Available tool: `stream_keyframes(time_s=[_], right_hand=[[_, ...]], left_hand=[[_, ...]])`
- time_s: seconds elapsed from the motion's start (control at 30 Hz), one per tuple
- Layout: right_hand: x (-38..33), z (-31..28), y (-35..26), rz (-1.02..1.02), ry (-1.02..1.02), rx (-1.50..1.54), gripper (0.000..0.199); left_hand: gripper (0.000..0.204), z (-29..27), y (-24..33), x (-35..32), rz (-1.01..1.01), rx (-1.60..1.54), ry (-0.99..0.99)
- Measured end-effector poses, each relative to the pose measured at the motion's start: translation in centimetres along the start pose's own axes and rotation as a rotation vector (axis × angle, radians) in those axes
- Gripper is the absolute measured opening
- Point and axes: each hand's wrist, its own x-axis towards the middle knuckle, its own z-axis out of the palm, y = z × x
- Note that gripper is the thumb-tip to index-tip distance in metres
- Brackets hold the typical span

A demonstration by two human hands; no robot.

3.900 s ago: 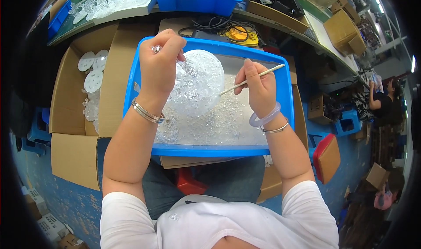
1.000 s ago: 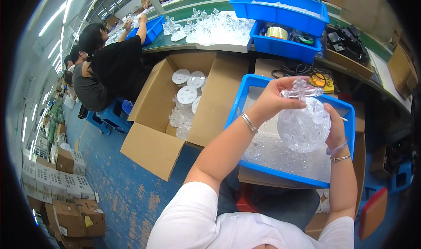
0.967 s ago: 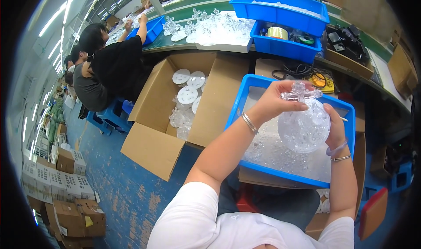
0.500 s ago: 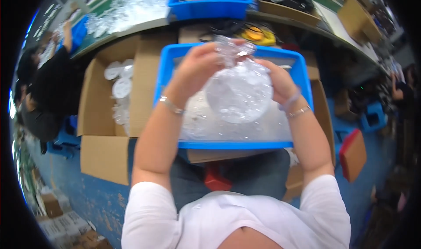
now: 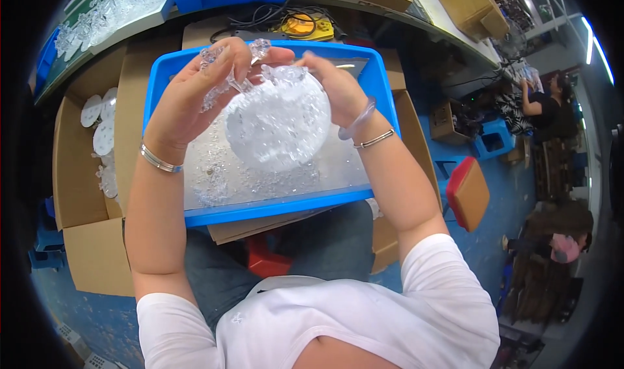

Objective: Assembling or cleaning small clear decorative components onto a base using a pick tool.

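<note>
A round clear plastic disc [image 5: 278,130] is held tilted above a blue tray [image 5: 286,210], its surface frosted or patterned. My right hand [image 5: 335,91] is closed on the disc's upper right edge, with its fingertips partly hidden behind it. My left hand [image 5: 218,76] curls around several small clear plastic pieces [image 5: 218,96] at the disc's upper left. Another clear piece [image 5: 259,48] shows by its fingertips. A clear knobbly part [image 5: 285,75] stands at the disc's top edge; whether it is joined to the disc I cannot tell. Small clear fragments [image 5: 218,167] lie scattered in the tray.
On the left, an open cardboard box [image 5: 81,174] holds several clear discs [image 5: 104,137]. Beyond the tray are black cables [image 5: 276,15] and a yellow object [image 5: 305,28]. Clear parts are heaped on the far bench [image 5: 117,8]. A red-edged stool [image 5: 468,193] stands right; people sit farther off.
The view has swung, so the scene sits farther left. My left hand has moved apart from my right, carrying clear pieces toward the disc's left side. My right hand stays at the disc.
</note>
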Motion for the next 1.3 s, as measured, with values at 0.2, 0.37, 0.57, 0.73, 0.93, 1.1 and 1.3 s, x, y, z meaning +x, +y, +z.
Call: stream_keyframes(time_s=[0.2, 0.37, 0.57, 0.73, 0.93, 1.1, 1.3], right_hand=[[-0.5, 0.5, -1.9, -0.392, 0.318, -0.061, 0.019], [-1.1, -0.5, -2.4, -0.579, 0.188, -0.070, 0.017], [-1.8, 1.2, -2.8, -0.673, 0.220, -0.096, 0.018], [-2.1, 0.5, -2.6, -0.652, 0.142, -0.255, 0.026], [-2.1, 0.5, -2.3, -0.620, 0.035, -0.337, 0.031], [-2.4, 0.8, -2.3, -0.594, 0.024, -0.371, 0.031], [-2.4, 0.9, -2.2, -0.569, -0.012, -0.399, 0.029]], left_hand=[[0.037, -0.5, 0.2, -0.2, 0.111, 0.204, 0.092], [0.031, -0.6, -0.1, 0.1, 0.208, 0.143, 0.178], [0.021, -1.4, 0.4, -0.7, 0.194, 0.183, 0.100], [0.019, -1.1, 1.1, -0.5, 0.096, 0.203, 0.085], [0.017, -1.6, 1.4, -0.8, 0.150, 0.262, 0.132], [0.021, -2.0, 1.1, -0.8, 0.176, 0.297, 0.149], [0.023, -1.9, 1.0, -0.8, 0.162, 0.294, 0.169]])
